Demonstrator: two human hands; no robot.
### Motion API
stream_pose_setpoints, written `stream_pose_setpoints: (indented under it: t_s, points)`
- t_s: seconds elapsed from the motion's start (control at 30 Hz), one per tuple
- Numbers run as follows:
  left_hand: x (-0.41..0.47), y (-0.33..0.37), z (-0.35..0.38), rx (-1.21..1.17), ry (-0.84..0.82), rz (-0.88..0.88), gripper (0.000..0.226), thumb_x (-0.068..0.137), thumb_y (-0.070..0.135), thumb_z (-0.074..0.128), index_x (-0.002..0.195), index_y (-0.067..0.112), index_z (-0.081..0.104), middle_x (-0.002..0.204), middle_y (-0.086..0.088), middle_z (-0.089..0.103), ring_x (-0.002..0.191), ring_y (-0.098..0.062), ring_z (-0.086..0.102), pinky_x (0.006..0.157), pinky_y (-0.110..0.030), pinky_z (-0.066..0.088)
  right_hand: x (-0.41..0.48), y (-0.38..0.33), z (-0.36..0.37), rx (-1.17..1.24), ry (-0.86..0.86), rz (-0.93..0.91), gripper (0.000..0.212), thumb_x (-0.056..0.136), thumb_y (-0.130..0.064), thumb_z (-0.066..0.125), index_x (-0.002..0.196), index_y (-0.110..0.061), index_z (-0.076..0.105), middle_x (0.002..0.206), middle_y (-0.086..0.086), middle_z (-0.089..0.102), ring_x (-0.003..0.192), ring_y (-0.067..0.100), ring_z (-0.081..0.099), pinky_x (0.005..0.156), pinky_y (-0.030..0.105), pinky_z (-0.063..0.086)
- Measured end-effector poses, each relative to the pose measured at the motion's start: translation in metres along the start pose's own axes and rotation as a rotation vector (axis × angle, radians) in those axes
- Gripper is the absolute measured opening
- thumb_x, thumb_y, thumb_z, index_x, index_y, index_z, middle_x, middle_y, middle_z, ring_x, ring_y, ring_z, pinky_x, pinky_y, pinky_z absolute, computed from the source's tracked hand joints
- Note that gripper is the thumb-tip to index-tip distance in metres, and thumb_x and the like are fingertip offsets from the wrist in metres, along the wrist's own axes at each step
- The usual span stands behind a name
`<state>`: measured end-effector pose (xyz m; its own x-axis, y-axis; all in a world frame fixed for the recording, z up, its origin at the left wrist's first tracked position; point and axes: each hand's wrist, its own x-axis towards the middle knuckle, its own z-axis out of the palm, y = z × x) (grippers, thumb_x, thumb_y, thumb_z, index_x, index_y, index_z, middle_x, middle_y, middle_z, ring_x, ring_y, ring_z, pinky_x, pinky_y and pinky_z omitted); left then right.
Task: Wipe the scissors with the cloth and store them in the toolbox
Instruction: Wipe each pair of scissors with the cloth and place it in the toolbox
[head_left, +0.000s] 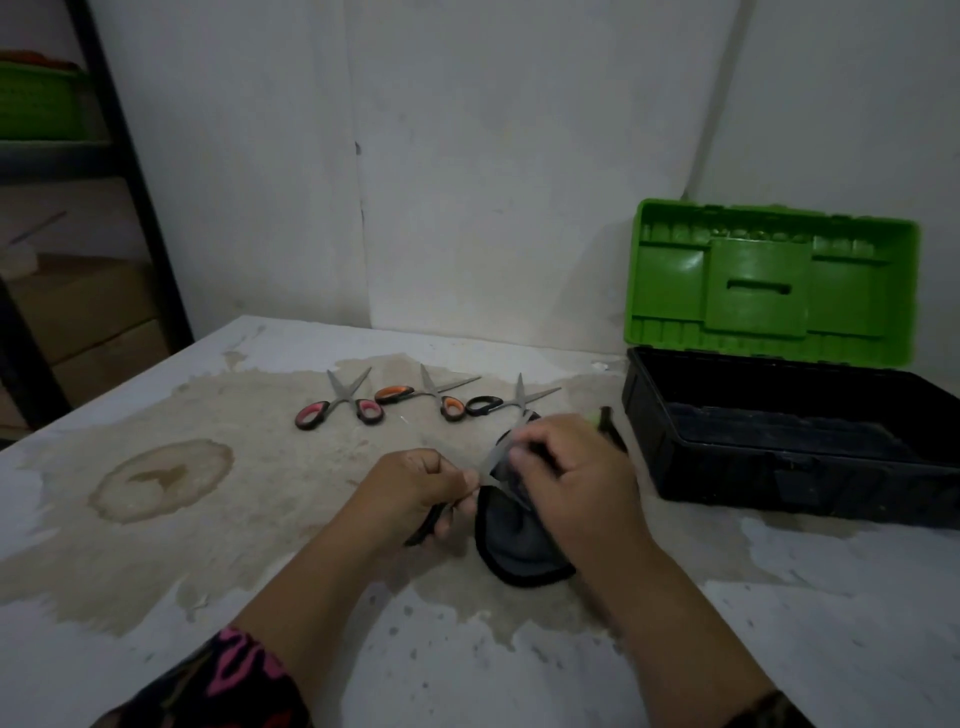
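My left hand (415, 491) is clenched round the black handles of the opened scissors (492, 460) in the lower middle of the frame. My right hand (576, 480) pinches the dark grey cloth (519, 545) against one blade. Just above them, pink-handled scissors (338, 406), orange-handled scissors (422, 397) and black-handled scissors (501, 401) lie in a row on the stained table (779, 623). At the right the toolbox (779, 488) stands open, its green lid upright.

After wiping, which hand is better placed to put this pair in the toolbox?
Probably the left hand: it grips the scissors by their handle. The right hand, though nearer the toolbox, holds the cloth.
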<state>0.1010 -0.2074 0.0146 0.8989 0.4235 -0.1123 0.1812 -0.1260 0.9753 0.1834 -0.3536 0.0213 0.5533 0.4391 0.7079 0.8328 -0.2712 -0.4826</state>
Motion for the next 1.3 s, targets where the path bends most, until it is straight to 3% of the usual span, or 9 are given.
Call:
stream_pose_setpoints:
  t_s: [0.1,0.27,0.4,0.67,0.87,1.0,1.07,1.2,1.3]
  points:
    - [-0.001,0.0,0.005,0.028,0.0,0.01,0.039,0.086,0.023,0.066,0.049,0.016,0.063,0.039,-0.006,0.052,0.031,-0.014,0.037,0.034,-0.017,0.029,-0.002,0.001,0.021,-0.092,-0.149,-0.081,0.007,0.076,-0.008,0.061,0.076,-0.003,0.066,0.084,0.008,0.055,0.073,0.011,0.048,0.068,0.011,0.039]
    - [-0.002,0.002,0.008,0.014,0.002,0.013,0.033,0.086,0.018,0.066,0.054,0.012,0.062,0.038,-0.005,0.052,0.032,-0.014,0.037,0.035,-0.02,0.029,0.005,0.001,0.019,0.008,-0.162,0.075,0.007,0.081,-0.002,0.063,0.084,0.003,0.066,0.081,-0.004,0.042,0.069,-0.002,0.045,0.063,0.0,0.033]
    - [-0.007,0.003,0.011,0.038,-0.002,-0.008,0.03,0.087,0.017,0.064,0.059,0.008,0.059,0.034,0.001,0.052,0.028,-0.009,0.035,0.033,-0.017,0.027,0.002,0.001,0.017,-0.015,-0.305,0.102,0.012,0.086,-0.011,0.06,0.092,-0.005,0.069,0.088,-0.004,0.044,0.078,0.008,0.045,0.065,0.002,0.032]
    - [-0.008,0.003,0.011,0.017,-0.004,-0.007,0.031,0.087,0.014,0.063,0.057,0.008,0.059,0.034,0.0,0.05,0.028,-0.01,0.034,0.033,-0.017,0.026,0.0,0.002,0.017,-0.019,-0.257,0.084,0.009,0.082,-0.011,0.064,0.087,-0.006,0.071,0.083,-0.003,0.045,0.073,0.007,0.045,0.062,0.003,0.032]
    - [-0.007,0.002,0.009,0.04,-0.063,-0.005,0.033,0.086,0.016,0.065,0.054,0.011,0.059,0.036,-0.001,0.051,0.03,-0.01,0.036,0.034,-0.018,0.027,0.011,0.019,0.002,-0.034,0.033,0.278,0.007,0.08,-0.011,0.067,0.083,-0.009,0.072,0.08,-0.003,0.047,0.065,-0.001,0.043,0.065,-0.003,0.031]
    - [-0.005,-0.001,0.005,0.028,-0.06,0.003,0.034,0.085,0.02,0.066,0.052,0.013,0.061,0.037,-0.003,0.048,0.031,-0.013,0.035,0.036,-0.018,0.026,0.014,0.037,-0.013,0.046,0.155,0.506,0.011,0.08,-0.011,0.065,0.077,-0.021,0.066,0.086,0.001,0.057,0.08,0.019,0.057,0.078,0.02,0.044]
    - [-0.002,-0.002,0.002,-0.009,-0.043,0.009,0.034,0.084,0.021,0.066,0.052,0.013,0.061,0.038,-0.005,0.048,0.032,-0.014,0.035,0.037,-0.018,0.026,0.013,0.038,-0.018,0.233,0.02,0.604,0.017,0.077,-0.01,0.065,0.071,-0.025,0.064,0.081,0.001,0.064,0.076,0.018,0.06,0.075,0.035,0.053]
    - [-0.002,-0.003,-0.002,-0.071,-0.026,-0.002,0.034,0.086,0.019,0.063,0.053,0.01,0.06,0.036,-0.005,0.045,0.029,-0.012,0.033,0.034,-0.016,0.026,0.006,0.021,-0.022,0.423,-0.537,0.566,0.003,0.075,-0.016,0.071,0.075,-0.019,0.07,0.07,-0.003,0.069,0.065,0.008,0.061,0.067,0.026,0.049]
    - [0.0,-0.004,-0.001,-0.106,-0.029,-0.026,0.031,0.087,0.018,0.061,0.058,0.007,0.059,0.036,-0.003,0.048,0.028,-0.01,0.036,0.033,-0.015,0.028,0.003,0.023,-0.017,0.411,-0.601,0.54,0.009,0.075,-0.012,0.071,0.079,-0.02,0.071,0.072,-0.001,0.071,0.067,0.01,0.064,0.07,0.027,0.052]
